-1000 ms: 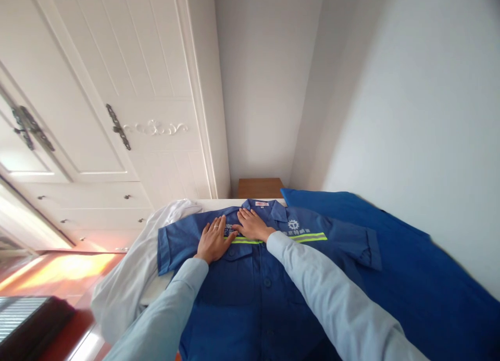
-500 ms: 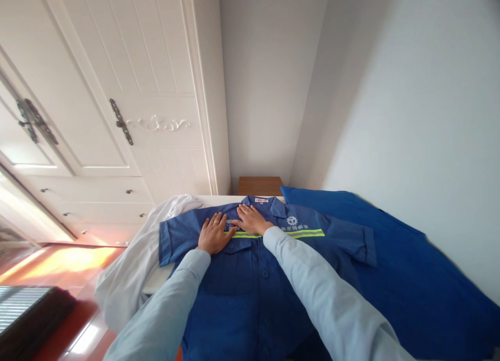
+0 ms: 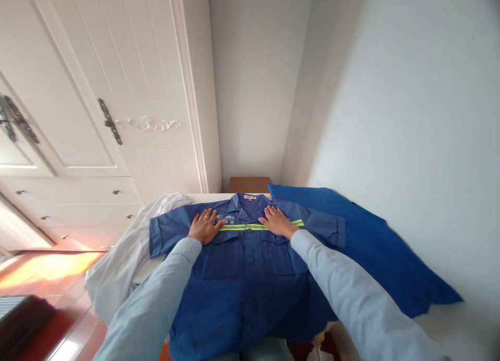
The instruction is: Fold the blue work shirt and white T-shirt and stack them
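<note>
Left hand (image 3: pixel 201 228) and right hand (image 3: pixel 278 223) are resting flat on the shirt (image 3: pixel 250 288), fingers (image 3: pixel 211 218) extended, gripping nothing, collar (image 3: pixel 235 203) lying between and beyond

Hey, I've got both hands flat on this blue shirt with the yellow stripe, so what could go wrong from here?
Pulling the shirt sideways might drag the white cloth, which hangs down on the left beside it, onto the floor.

The sleeve on the right lies over the blue cloth, so shifting it could bunch both.

If your left hand and right hand push unevenly, the chest may crease.
</note>
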### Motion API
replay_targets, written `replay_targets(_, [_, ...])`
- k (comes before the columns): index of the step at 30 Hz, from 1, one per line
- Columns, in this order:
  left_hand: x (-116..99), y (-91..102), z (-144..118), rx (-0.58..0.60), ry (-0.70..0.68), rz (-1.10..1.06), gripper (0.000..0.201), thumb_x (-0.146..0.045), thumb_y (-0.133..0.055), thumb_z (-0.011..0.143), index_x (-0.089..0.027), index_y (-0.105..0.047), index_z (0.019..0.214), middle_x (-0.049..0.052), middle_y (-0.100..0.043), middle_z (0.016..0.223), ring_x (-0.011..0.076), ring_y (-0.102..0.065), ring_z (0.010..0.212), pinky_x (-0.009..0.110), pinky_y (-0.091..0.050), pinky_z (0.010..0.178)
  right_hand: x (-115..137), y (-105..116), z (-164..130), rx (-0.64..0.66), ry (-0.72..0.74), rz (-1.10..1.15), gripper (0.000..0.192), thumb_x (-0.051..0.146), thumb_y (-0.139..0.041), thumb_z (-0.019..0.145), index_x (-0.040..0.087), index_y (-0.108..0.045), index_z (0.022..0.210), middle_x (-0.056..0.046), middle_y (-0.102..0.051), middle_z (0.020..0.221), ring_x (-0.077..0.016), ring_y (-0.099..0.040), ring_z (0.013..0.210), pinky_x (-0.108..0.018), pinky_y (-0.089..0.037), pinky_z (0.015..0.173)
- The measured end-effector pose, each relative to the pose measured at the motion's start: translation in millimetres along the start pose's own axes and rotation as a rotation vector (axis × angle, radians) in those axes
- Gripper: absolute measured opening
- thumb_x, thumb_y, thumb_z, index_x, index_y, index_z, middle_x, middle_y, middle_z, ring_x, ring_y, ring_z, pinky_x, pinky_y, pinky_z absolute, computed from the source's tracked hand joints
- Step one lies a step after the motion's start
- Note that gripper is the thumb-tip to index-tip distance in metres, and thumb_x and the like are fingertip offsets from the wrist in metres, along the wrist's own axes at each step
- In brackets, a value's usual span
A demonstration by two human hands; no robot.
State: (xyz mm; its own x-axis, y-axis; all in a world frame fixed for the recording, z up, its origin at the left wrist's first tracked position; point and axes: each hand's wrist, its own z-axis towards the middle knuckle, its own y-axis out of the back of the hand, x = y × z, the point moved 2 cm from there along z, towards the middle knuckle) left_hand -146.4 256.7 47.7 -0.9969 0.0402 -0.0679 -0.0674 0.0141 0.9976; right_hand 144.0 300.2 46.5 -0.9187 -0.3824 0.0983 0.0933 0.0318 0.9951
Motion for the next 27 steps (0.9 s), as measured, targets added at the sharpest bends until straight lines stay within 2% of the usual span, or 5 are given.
replay_targets(6, [-1,2.8,-1,0.036,0.027,-0.008,0.083,-0.066,-0.024,0.101,-0.011,-0.027,0.163,0.014,-0.022,0.170,0.0289,-0.016,0.159,0.050,-0.015,0.128,-9,-5,-8,0.016,0.036,-0.015,0.071,0.050,-0.027,0.107,0.001,-0.035,0.158,-0.022,-0.030,0.166,-0.0321,-0.027,0.156,-0.048,-0.019,0.127])
replay_targets(11, [4,3.1,-7,0.041,0.036,-0.024,0.083,-0.066,-0.022,0.101,-0.011,-0.028,0.163,0.015,-0.023,0.170,0.0297,-0.017,0.159,0.051,-0.016,0.127,-12,14,-5,-0.040,0.008,-0.024,0.063,0.052,-0.036,0.105,0.012,-0.049,0.152,-0.017,-0.036,0.165,-0.0297,-0.031,0.154,-0.044,-0.028,0.124])
replay_targets(14, [7,1.7,-10,0.018,0.042,-0.026,0.082,-0.065,-0.023,0.101,-0.012,-0.029,0.163,0.015,-0.024,0.169,0.0306,-0.018,0.158,0.053,-0.018,0.127,-35,31,-5,-0.137,-0.140,-0.037,0.051,0.035,-0.029,0.106,0.011,-0.056,0.143,-0.021,-0.045,0.158,-0.0310,-0.040,0.148,-0.044,-0.033,0.119])
replay_targets(18, [7,0.1,-12,0.002,0.049,-0.029,0.081,-0.066,-0.023,0.101,-0.013,-0.030,0.162,0.015,-0.024,0.169,0.0298,-0.019,0.158,0.052,-0.017,0.127,-77,43,-6,-0.100,-0.390,-0.027,0.045,0.012,-0.035,0.095,0.010,-0.065,0.129,-0.024,-0.068,0.127,-0.0313,-0.066,0.120,-0.041,-0.050,0.096])
replay_targets(27, [6,-0.9,-13,-0.036,0.039,-0.006,0.079,-0.064,-0.024,0.102,-0.012,-0.033,0.161,0.015,-0.027,0.169,0.0297,-0.022,0.158,0.052,-0.019,0.127,-134,50,-6,0.007,-0.476,-0.009,0.029,0.025,-0.053,0.096,0.020,-0.078,0.110,-0.017,-0.073,0.124,-0.0308,-0.067,0.119,-0.043,-0.049,0.098])
